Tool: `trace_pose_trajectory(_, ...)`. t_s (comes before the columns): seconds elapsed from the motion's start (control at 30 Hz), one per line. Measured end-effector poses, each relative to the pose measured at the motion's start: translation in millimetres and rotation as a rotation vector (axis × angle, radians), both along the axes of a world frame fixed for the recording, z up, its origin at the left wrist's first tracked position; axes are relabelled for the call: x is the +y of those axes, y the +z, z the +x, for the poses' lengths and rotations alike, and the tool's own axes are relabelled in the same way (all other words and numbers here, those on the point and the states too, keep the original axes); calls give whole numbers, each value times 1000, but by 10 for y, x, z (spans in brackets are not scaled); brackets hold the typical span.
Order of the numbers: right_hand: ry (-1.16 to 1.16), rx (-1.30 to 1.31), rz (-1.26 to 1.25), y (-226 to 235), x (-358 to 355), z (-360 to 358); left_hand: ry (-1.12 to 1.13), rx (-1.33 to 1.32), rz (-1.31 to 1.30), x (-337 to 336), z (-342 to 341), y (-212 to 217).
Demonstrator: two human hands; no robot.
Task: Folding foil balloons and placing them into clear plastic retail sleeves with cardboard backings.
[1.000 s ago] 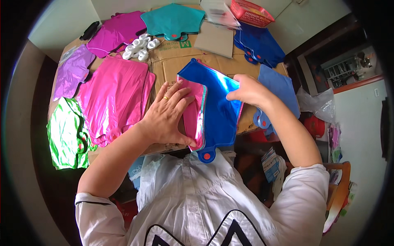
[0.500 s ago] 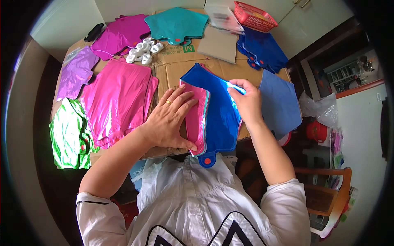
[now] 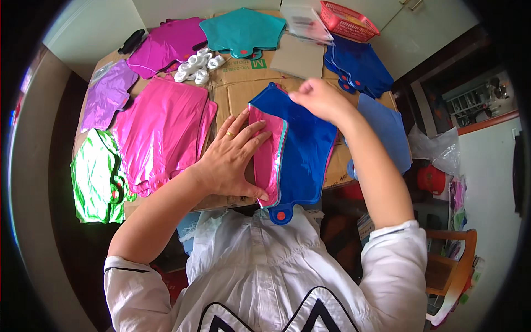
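In front of me lies a flat, shiny blue foil piece point(image 3: 307, 160) with a rounded tab and a red dot at its near end. Its left part is turned over, showing a pink side point(image 3: 268, 166) with a pale silvery edge. My left hand point(image 3: 229, 160) rests flat on that pink fold, fingers spread, a gold ring on one of them. At the far right edge of the foil, my right hand point(image 3: 318, 99) is closed, fingers curled and fingertips at the edge. More pink shows along the blue piece's right rim.
Pink point(image 3: 163, 133), green point(image 3: 94, 177), purple point(image 3: 108, 99), magenta point(image 3: 166, 47), teal point(image 3: 243, 33) and blue point(image 3: 362, 66) foil pieces ring the cardboard point(image 3: 229, 91). White ribbon rolls point(image 3: 193, 66), a grey board point(image 3: 298, 55), a red basket point(image 3: 348, 22) and a light-blue sheet point(image 3: 384, 130) lie around too.
My right hand has moved from the foil's right edge up to its far corner. The right edge, lifted before, now lies flatter. My left hand stays on the pink fold.
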State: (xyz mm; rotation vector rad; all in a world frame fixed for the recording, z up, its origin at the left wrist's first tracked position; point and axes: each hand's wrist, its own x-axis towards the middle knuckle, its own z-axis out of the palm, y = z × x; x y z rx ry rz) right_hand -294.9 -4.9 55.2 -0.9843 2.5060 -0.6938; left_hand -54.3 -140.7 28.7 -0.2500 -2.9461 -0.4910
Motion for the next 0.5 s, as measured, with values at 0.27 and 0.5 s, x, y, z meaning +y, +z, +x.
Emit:
trace_pose_trajectory(0.27,26,243,200,113,-925,227,3,25,-13,13,-5,-23)
trace_pose_trajectory(0.5,15,245,254,57,-971,246,1,38,-9,19,16,-23)
